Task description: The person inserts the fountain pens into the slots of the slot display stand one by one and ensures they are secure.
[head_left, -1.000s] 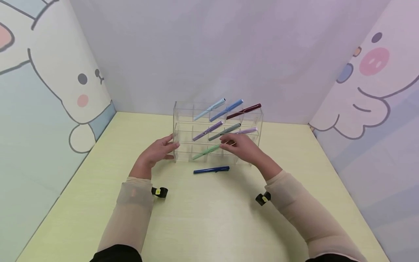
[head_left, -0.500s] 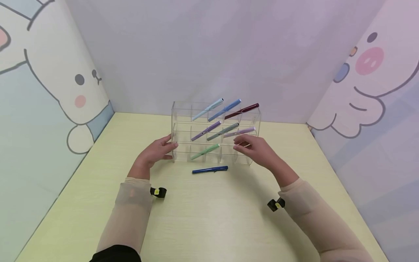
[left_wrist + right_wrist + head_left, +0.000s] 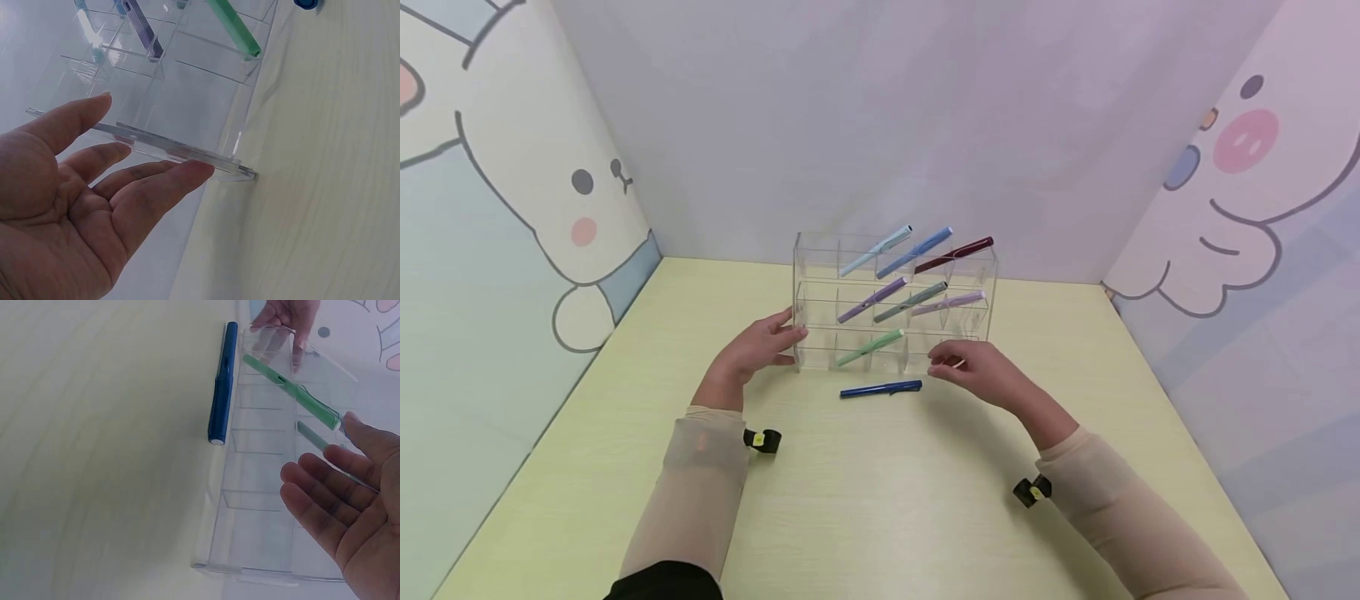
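A clear acrylic pen rack point(image 3: 816, 358) with stepped, divided rows stands at the back of the table. My left hand point(image 3: 760, 346) holds its left side panel, thumb over the front edge and fingers along the outer face in the left wrist view. A green pen point(image 3: 870, 347) leans in the lowest row. Just in front of the rack lies a dark blue pen point(image 3: 880, 389) on the tabletop. My right hand point(image 3: 981, 371) holds nothing; its fingers are loosely bent before the rack's lower right, right of the blue pen.
Purple point(image 3: 872, 300), grey-green point(image 3: 910, 302) and lilac point(image 3: 951, 302) pens lean in the middle row. The top row bears light blue point(image 3: 876, 250), blue point(image 3: 913, 252) and dark red point(image 3: 955, 254) pens. A wall point(image 3: 880, 125) rises close behind the rack.
My right hand has left the green pen in the lowest row, moved right, then come down toward the tabletop near the blue pen. My left hand stays at the rack's side.
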{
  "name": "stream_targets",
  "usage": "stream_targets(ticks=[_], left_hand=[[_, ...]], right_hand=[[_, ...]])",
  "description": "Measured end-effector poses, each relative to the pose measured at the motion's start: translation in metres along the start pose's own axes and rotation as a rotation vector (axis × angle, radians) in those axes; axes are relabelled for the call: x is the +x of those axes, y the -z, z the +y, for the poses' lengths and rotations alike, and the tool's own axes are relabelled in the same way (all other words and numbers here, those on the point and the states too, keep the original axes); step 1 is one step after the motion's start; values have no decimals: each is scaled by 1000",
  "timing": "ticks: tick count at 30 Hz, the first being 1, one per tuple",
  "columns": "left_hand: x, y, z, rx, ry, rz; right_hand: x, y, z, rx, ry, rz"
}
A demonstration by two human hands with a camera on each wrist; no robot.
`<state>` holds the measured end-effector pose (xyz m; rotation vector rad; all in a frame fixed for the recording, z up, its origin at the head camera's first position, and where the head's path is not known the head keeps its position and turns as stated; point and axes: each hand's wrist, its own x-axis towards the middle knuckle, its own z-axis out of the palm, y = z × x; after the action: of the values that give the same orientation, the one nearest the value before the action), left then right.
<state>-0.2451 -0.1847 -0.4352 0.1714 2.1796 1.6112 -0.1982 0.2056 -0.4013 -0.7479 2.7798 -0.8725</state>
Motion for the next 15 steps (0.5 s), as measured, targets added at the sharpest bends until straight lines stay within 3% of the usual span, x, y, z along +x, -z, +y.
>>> stream_targets(ticks=[7,15], left_hand=[[0,1,1,-8,8,1],[-3,0,2,14,22,3]], right_hand=[[7,-21,-1,-85,4,-86],[17,-37,-4,-373,116,-102]])
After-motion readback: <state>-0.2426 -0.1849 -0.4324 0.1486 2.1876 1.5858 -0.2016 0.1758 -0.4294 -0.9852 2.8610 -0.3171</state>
